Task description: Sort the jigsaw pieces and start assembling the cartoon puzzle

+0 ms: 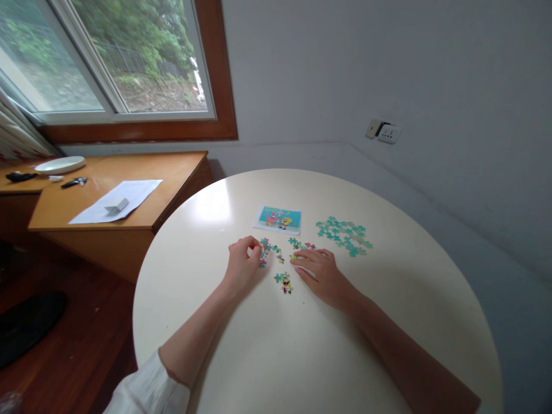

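Observation:
My left hand is closed in a pinch beside a cluster of colourful jigsaw puzzle pieces; whatever sits between its fingertips is hidden. My right hand lies low over the table, fingers stretched out and thumb apart. Its fingertips touch or hover at a small yellowish puzzle piece, and more pieces lie just beyond them. Between the hands and nearer to me are a few pieces joined together, showing a yellow cartoon figure. Behind the pieces lies a picture card with cartoon characters on turquoise.
A spread of turquoise and pale green puzzle pieces lies at the right on the round white table. To the left stands a wooden desk with paper and a white plate. Walls and a window are behind.

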`<state>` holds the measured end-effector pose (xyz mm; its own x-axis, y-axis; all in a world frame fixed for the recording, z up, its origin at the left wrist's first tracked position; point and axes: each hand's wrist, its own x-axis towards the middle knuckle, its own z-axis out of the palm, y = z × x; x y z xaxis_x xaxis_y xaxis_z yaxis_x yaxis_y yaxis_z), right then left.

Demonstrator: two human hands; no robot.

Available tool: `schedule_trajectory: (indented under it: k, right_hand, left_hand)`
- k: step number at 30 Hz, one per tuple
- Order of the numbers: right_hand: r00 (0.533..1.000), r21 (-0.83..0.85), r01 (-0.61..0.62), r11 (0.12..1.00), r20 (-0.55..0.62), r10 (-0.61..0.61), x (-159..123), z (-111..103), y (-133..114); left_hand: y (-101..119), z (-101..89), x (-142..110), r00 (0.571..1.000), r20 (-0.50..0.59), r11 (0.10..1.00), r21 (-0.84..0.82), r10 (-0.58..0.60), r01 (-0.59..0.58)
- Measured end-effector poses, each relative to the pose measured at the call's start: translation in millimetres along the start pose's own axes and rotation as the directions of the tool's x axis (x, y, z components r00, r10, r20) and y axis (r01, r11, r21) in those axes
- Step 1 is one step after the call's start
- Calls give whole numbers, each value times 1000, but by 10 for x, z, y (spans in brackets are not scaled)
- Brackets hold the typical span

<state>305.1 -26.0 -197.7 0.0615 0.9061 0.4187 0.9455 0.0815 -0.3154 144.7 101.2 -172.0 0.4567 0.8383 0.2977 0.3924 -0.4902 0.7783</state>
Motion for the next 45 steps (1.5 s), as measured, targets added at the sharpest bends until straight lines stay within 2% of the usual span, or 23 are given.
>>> schedule_trajectory:
  k: [11, 22, 31, 45]
  right_hand:
    - [999, 62, 12, 998, -42, -9, 12, 2, -4]
    - [998, 118, 29, 993, -54, -23, 21, 8, 30]
    - [997, -33, -11, 999, -70, 8, -1, 76, 90]
    - [996, -23, 12, 1000, -83, -13, -5, 81, 113]
  left_hand:
    - [-17, 7, -7, 1000, 9, 1000, -11, 28, -28]
    - [-14, 11, -9, 1000, 23, 1000, 5, -2, 2]
    - [-13, 12, -8, 999, 31, 1000, -19, 7, -7]
    - [1, 14, -12, 998, 63, 1000, -8, -1, 2]
